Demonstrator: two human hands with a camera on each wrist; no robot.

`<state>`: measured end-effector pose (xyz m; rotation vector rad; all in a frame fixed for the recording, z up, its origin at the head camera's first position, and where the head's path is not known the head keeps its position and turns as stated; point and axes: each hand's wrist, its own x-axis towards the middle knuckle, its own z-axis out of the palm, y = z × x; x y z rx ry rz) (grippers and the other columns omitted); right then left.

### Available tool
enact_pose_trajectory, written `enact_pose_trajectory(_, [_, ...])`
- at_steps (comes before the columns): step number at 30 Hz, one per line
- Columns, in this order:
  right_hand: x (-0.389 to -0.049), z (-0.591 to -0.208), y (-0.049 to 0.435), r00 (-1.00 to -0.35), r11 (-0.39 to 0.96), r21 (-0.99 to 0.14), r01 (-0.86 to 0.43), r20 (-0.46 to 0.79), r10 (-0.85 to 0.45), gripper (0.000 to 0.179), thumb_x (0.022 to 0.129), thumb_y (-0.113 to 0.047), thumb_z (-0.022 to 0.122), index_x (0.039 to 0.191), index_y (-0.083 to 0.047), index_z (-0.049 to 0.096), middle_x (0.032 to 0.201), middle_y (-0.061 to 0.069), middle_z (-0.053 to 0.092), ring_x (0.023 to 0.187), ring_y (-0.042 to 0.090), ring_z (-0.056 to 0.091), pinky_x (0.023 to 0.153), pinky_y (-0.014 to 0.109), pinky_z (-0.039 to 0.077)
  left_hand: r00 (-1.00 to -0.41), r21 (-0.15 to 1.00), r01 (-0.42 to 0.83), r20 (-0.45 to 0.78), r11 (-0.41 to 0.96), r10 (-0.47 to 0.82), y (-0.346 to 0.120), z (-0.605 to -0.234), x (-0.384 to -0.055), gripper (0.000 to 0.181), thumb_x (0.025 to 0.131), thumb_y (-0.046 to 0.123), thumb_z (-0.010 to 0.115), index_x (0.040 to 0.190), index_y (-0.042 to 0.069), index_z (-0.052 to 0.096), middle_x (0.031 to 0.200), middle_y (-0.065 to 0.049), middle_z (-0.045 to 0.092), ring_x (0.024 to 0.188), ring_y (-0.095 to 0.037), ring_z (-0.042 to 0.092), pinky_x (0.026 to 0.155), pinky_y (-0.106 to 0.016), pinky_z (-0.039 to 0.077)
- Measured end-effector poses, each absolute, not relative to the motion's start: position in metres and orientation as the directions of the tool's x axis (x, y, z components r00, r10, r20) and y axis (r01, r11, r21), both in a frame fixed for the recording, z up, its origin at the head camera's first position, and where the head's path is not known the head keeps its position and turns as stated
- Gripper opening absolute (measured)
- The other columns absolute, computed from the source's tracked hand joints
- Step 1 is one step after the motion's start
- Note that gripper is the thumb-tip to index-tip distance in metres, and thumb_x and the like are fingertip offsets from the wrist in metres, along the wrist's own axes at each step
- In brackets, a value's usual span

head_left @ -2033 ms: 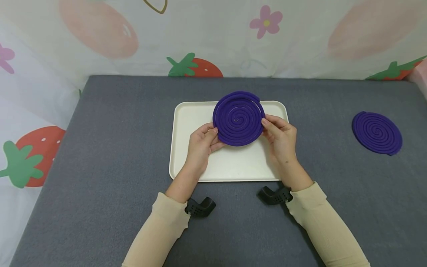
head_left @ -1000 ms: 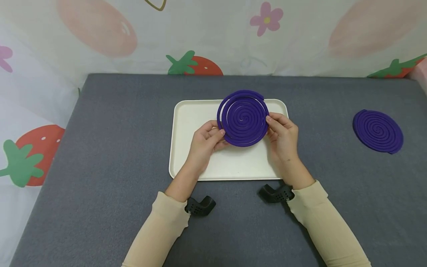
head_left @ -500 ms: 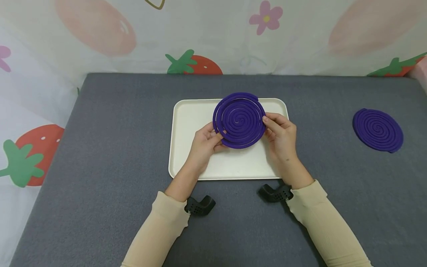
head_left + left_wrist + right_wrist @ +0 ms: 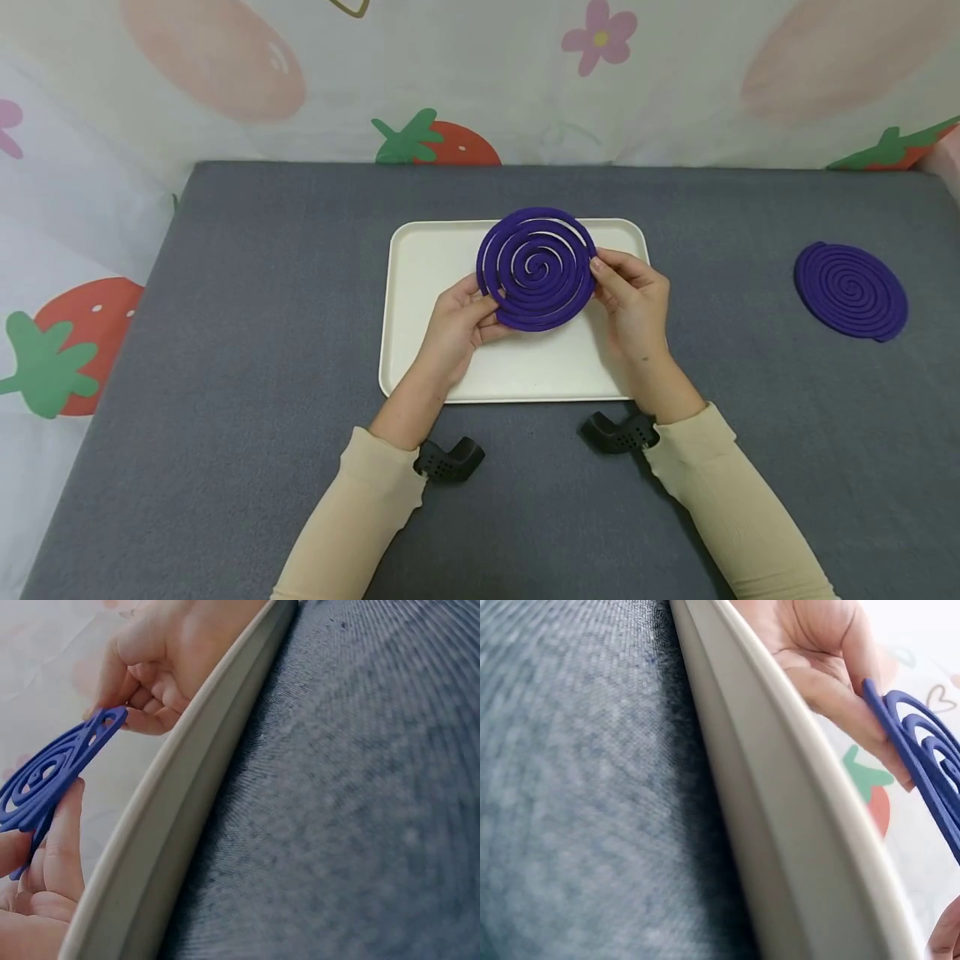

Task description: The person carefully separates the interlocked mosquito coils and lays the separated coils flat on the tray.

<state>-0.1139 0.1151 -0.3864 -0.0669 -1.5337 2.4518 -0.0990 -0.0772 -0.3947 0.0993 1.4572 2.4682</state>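
Here, a purple spiral coil (image 4: pixel 542 275) is held up between 2 bare hands, above a cream tray (image 4: pixel 540 367); in the head view it overlaps the tray's far rim. The left hand (image 4: pixel 452 325) pinches the coil at its lower left: the thumb lies over the front of the outer turns, and the fingers reach behind and beneath the edge. The right hand (image 4: pixel 636 296) grips the right side of the coil between thumb and index finger; in the left wrist view, some of its other fingers fold towards the palm. In each hand, thumb and fingers are drawn together with just the coil between them. Pale gaps show between several turns, mostly in the upper half. A matching coil (image 4: pixel 851 292) lies flat on the grey tabletop (image 4: pixel 262 333), well apart from the tray and to the right of the right hand.
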Motion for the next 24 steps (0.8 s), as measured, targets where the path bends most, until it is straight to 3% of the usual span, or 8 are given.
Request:
enact_pose_trajectory(4, [-0.1138,-0.3860,0.1152,-0.970,-0.423,-0.890,-0.172,0.078,0.230,0.027,0.087,0.013,0.057,0.079,-0.008,0.073,0.075,0.003,0.067,0.060,0.009,0.058,0.054,0.018,0.048,-0.966,0.903,-0.157,-0.057,-0.401,0.251,-0.0769,-0.3963,-0.0990,0.035,0.097,-0.002,0.046,0.131,-0.010,0.044,0.112,-0.027,0.062,0.085,-0.014,0.068,0.077,-0.035,0.055])
enact_pose_trajectory(6, [-0.1137,-0.3858,0.1151,-0.970,-0.425,-0.889,-0.168,0.073,0.230,0.028,0.087,0.013,0.057,0.079,-0.008,0.073,0.074,0.003,0.067,0.059,0.009,0.057,0.054,0.017,0.048,-0.968,0.913,-0.145,-0.052,-0.382,0.244,-0.0767,-0.3971,-0.0991,0.035,0.097,-0.002,0.047,0.130,-0.010,0.046,0.113,-0.029,0.060,0.085,-0.014,0.068,0.077,-0.035,0.055])
enact_pose_trajectory(17, [-0.1133,-0.3853,0.1152,-0.970,-0.409,-0.900,-0.152,0.057,0.234,0.028,0.087,0.013,0.057,0.079,-0.010,0.073,0.074,0.002,0.067,0.058,0.009,0.057,0.054,0.017,0.048,-0.977,0.931,-0.103,-0.027,-0.351,0.213,-0.0763,-0.3977,-0.0992,0.032,0.096,-0.002,0.049,0.127,-0.010,0.049,0.097,-0.009,0.068,0.080,-0.011,0.068,0.071,-0.027,0.056])
enact_pose_trajectory(24, [-0.1136,-0.3855,0.1155,-0.967,-0.392,-0.906,-0.159,0.063,0.246,0.027,0.086,0.012,0.058,0.078,-0.009,0.073,0.074,0.003,0.066,0.059,0.009,0.056,0.054,0.018,0.048,-0.980,0.934,-0.092,-0.023,-0.345,0.199,-0.0761,-0.3968,-0.0985,0.032,0.095,-0.003,0.049,0.127,-0.010,0.049,0.098,-0.013,0.068,0.080,-0.011,0.068,0.073,-0.028,0.056])
